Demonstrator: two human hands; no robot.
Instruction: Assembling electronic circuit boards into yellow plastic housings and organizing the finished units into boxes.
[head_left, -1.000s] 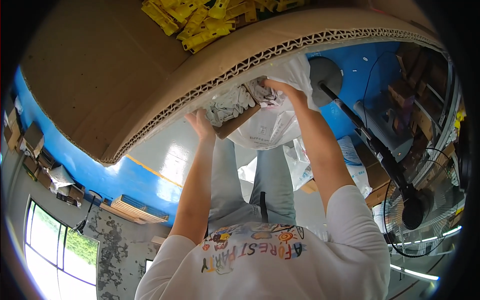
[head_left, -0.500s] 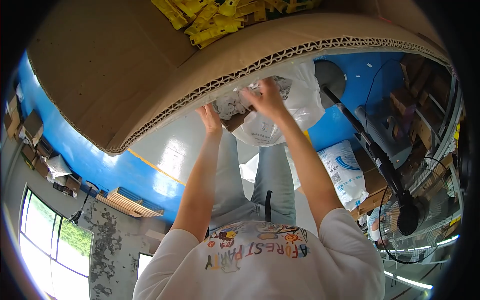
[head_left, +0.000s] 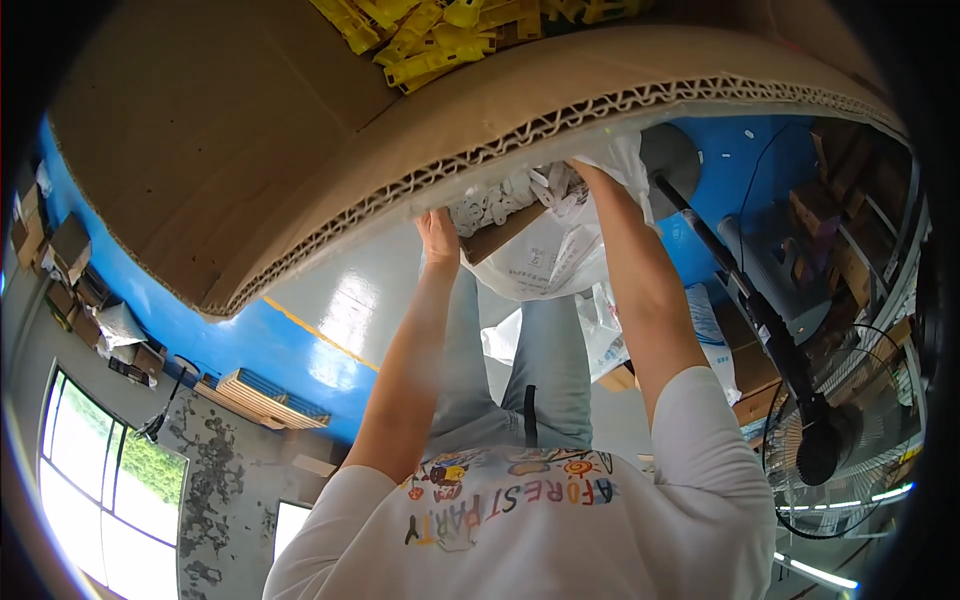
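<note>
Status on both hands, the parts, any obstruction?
Left hand at left end of small box. Right hand at white bag, fingers hidden. White parts in box. Large carton blocks part of view.

Plastic parts (head_left: 435, 55) lie in the carton (head_left: 210, 150), beyond its near edge. On the near side of that edge, a small box (head_left: 505, 234) holds loose pieces (head_left: 490, 205), with a bag (head_left: 545, 265) by its right edge; a fan (head_left: 820, 450) stands farther right.

White short-sleeved T-shirt (head_left: 540, 555) with multicoloured cartoon-and-letter print (head_left: 515, 495), pale blue jeans (head_left: 555, 345), dark strip (head_left: 529, 405) in front.
</note>
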